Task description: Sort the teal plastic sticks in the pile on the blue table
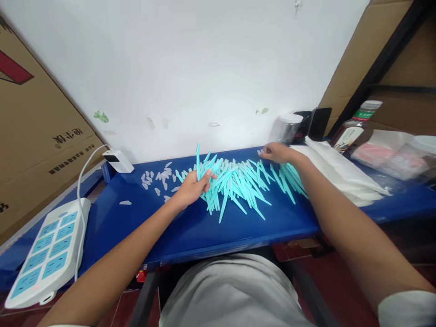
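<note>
My left hand (pixel 193 188) is closed around slim turquoise sticks that look like eyebrow razors; one razor (pixel 198 159) stands upright from the fingers. Beside and beneath that hand spreads a large heap of the same razors (pixel 235 181), several with pale translucent tips. My right hand (pixel 275 153) reaches to the back of the blue table, its fingertips pinched at a small translucent cap (pixel 260 153). More loose caps (pixel 165 174) lie scattered to the left of the heap. Under my right forearm is a smaller group of razors (pixel 291 178), partly covered.
A white power strip (pixel 51 254) and a white plug-in box (pixel 118 161) with a cable are at left. On the right are white bags (pixel 340 170), a bottle (pixel 354 127), a lidded jar (pixel 289 127) and a pink-filled packet (pixel 384 152). A white wall (pixel 204 68) backs the table.
</note>
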`<control>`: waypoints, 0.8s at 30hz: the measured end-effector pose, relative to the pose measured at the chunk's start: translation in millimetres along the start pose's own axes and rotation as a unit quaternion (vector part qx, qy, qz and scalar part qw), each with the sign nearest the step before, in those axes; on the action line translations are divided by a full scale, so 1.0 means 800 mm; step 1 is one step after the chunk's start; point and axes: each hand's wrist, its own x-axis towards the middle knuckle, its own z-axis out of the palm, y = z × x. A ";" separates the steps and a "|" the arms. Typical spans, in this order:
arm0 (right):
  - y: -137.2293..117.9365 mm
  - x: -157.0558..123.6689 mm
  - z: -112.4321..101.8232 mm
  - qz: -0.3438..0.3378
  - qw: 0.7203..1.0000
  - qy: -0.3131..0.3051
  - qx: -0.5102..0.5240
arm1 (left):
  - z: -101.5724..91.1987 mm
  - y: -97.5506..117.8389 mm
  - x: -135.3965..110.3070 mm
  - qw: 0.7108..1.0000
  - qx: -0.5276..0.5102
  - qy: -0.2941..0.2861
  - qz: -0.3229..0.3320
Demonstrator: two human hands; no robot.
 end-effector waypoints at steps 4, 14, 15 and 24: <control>-0.034 -0.018 -0.007 -0.107 0.949 -0.061 0.290 | 0.000 0.003 -0.002 1.000 0.005 -0.012 0.005; -0.119 -0.044 0.018 -0.176 0.867 -0.137 0.446 | -0.001 0.001 0.000 1.000 0.011 -0.011 0.013; -0.122 -0.045 0.019 -0.180 0.866 -0.134 0.446 | -0.001 0.000 0.000 1.000 0.011 -0.013 0.013; -0.126 -0.045 0.024 -0.156 0.848 -0.058 0.504 | -0.002 -0.005 0.002 1.000 0.014 -0.002 0.012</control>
